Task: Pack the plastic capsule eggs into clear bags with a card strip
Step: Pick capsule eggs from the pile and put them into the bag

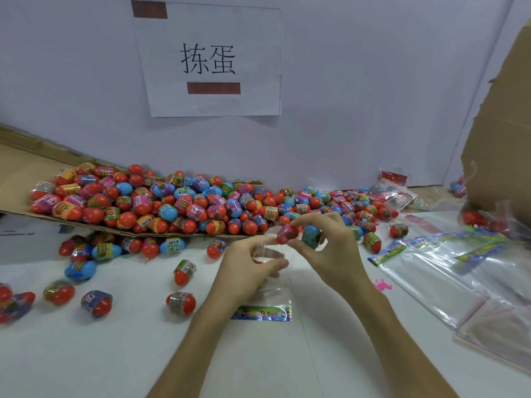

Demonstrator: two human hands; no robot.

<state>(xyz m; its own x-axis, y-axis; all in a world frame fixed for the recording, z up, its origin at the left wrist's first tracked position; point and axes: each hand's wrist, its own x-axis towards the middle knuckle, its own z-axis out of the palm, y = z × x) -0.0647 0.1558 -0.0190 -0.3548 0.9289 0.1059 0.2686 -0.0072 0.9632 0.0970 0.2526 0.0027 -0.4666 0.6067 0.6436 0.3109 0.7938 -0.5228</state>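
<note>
My left hand pinches the open mouth of a clear bag that lies on the white table, its colourful card strip at the near end. My right hand holds two capsule eggs at the bag's mouth: a red one and a blue-green one. A big heap of red and blue capsule eggs lies behind the hands, partly on a flat cardboard sheet.
Loose eggs are scattered on the table at left and front. A stack of clear bags with card strips lies at right. A cardboard box stands at the far right. A paper sign hangs on the wall.
</note>
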